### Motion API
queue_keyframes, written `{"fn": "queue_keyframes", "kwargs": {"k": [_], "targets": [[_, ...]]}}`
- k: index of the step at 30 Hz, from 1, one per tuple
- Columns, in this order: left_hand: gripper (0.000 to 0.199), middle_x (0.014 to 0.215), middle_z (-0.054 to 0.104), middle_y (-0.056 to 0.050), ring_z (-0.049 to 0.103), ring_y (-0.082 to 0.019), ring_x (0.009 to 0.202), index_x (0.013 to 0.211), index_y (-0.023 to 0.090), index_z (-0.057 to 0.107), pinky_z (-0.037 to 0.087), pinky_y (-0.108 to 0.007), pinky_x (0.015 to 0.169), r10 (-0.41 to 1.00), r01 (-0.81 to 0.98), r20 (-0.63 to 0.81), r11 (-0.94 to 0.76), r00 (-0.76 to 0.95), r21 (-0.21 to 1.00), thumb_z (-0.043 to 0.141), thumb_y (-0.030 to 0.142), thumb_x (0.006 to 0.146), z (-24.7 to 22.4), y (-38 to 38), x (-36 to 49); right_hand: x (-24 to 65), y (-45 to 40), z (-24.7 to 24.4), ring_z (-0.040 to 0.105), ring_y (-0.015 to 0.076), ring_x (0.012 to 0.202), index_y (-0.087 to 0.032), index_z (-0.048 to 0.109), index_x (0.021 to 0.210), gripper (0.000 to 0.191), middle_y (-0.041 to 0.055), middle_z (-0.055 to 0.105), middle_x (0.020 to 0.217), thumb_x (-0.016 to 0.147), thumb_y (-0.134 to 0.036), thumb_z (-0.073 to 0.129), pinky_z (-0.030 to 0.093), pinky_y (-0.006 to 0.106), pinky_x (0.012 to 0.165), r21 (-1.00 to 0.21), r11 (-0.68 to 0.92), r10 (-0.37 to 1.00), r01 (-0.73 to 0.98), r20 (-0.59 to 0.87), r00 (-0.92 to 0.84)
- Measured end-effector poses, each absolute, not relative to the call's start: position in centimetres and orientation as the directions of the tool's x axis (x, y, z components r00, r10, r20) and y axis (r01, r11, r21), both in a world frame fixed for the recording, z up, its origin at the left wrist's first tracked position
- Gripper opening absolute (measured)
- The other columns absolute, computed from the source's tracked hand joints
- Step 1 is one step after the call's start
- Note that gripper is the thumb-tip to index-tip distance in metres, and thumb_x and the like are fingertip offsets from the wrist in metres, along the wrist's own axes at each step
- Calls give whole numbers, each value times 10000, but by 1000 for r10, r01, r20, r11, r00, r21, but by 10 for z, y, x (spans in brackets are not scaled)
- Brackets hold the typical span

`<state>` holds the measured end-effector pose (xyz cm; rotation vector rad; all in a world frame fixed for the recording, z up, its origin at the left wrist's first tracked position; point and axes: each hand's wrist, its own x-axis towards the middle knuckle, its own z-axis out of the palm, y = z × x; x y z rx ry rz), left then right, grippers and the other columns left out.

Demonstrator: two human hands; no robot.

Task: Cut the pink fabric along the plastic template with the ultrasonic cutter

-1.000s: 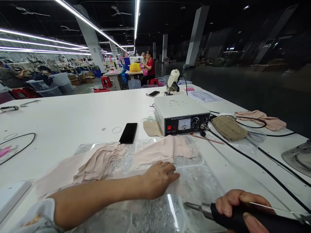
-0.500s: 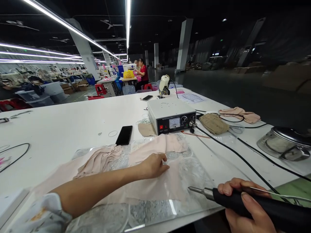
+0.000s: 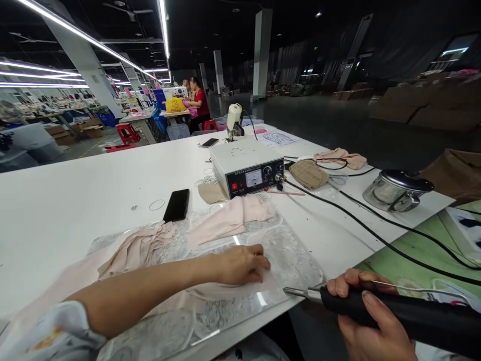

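Pale pink cloth (image 3: 205, 292): where does it lie from your fingers?

It lies under and to the left of your left hand (image 3: 240, 263), on the clear board (image 3: 296, 250), which rests on the tabletop (image 3: 112, 185). Part of the cloth is hidden by your forearm.

And its long axis?

As far as it shows, it runs mostly left to right, roughly along your left forearm. The far right edge is faint against the board; its exact line cannot be read.

State of your left fingers?

Curled and narrow, set down at the cloth's right-hand part. Whether they pinch it or only press it, the view does not settle.

Your right hand (image 3: 370, 336)?

Fingers wrapped around the black-handled tool (image 3: 421, 316), well right of the cloth's middle. The metal tip (image 3: 296, 292) points left, just beside your left fingertips and a little closer to your body. Contact between tip and cloth cannot be confirmed.

Which hand is nearer the cloth?

Your left, which is at it; the right reaches towards it only through the tool.

Anything close by?

Noted: a folded pink piece (image 3: 229, 218) beyond your left hand, and a rippled fabric stack (image 3: 137, 248) beyond your forearm.
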<state>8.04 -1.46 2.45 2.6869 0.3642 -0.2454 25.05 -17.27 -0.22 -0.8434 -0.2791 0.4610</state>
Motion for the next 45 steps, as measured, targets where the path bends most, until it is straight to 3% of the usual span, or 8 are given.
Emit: {"fn": "queue_keyframes", "kwargs": {"k": [8, 16, 27, 32, 36, 41, 45], "targets": [[289, 1102, 590, -69, 655, -185, 894, 1149, 175, 634, 520, -271, 824, 279, 307, -131, -841, 951, 446, 681, 205, 865, 14, -10, 113, 266, -169, -10, 537, 105, 540, -213, 555, 752, 161, -43, 544, 680, 610, -164, 614, 469, 259, 493, -736, 649, 397, -193, 111, 911], [162, 931, 562, -13, 573, -91, 672, 935, 158, 667, 482, -190, 648, 248, 301, -170, -783, 954, 545, 741, 152, 791, 8, 3, 126, 260, -163, -13, 539, 107, 547, -214, 576, 777, 151, -38, 559, 695, 632, -186, 612, 479, 274, 515, -747, 644, 368, -162, 117, 922], [59, 877, 548, -5, 544, -85, 681, 817, 148, 630, 450, -179, 644, 232, 266, -136, -748, 963, 608, 682, 119, 818, 2, 4, 124, 260, -163, -7, 514, 98, 518, -196, 572, 727, 151, -32, 547, 668, 585, -211, 621, 480, 264, 494, -772, 619, 349, -145, 106, 931], [73, 913, 588, -28, 603, -121, 797, 847, 149, 635, 472, -187, 699, 189, 185, -55, -794, 981, 578, 623, 77, 843, 2, 3, 119, 257, -159, -10, 520, 103, 532, -207, 574, 742, 131, -34, 538, 676, 615, -210, 606, 481, 270, 503, -763, 628, 355, -150, 109, 929], [138, 1034, 634, -46, 637, -139, 898, 958, 172, 673, 484, -197, 797, 69, 53, 9, -840, 998, 540, 566, 98, 910, 2, 1, 114, 256, -160, -12, 525, 109, 541, -209, 584, 757, 137, -32, 539, 692, 621, -200, 604, 484, 278, 508, -763, 628, 365, -155, 113, 924], [195, 1022, 668, -49, 657, -145, 868, 1077, 194, 683, 490, -198, 712, -94, -108, 55, -914, 994, 391, 566, 126, 938, -3, 5, 111, 256, -162, -13, 529, 113, 552, -202, 595, 781, 141, -24, 535, 709, 641, -212, 608, 482, 285, 512, -766, 625, 375, -150, 127, 918], [163, 995, 675, -54, 655, -144, 849, 1047, 188, 691, 496, -205, 717, -121, -131, 51, -932, 991, 338, 559, 157, 955, -6, 8, 109, 255, -163, -11, 523, 118, 551, -206, 595, 795, 139, -24, 520, 712, 657, -216, 612, 469, 292, 503, -772, 624, 381, -122, 165, 910]]}}
